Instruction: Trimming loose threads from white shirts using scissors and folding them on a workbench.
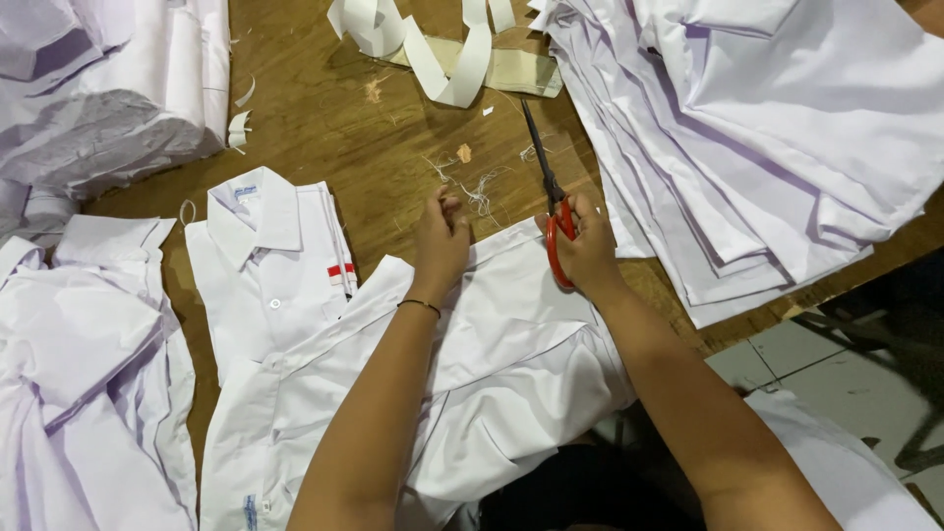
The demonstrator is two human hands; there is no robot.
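On the brown wooden table [324,128], from the left, rumpled white cotton shirts [88,354] run off the frame edge beside a folded white collared shirt with a small red chest patch [270,265]. At centre a spread white shirt [492,354] lies under both forearms: the left hand [440,246] presses its upper hem with fingers bunched narrow, the right hand [588,251] grips red-handled scissors with dark blades [551,202] pointing away. Rightward, a stack of flat white fabric pieces [767,128] is cut off; fingertips are hard to make out.

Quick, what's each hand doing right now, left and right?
Left hand: closed, pinching the top edge of the white shirt.
Right hand: closed around the red-handled scissors, blades pointing away over the wooden table.
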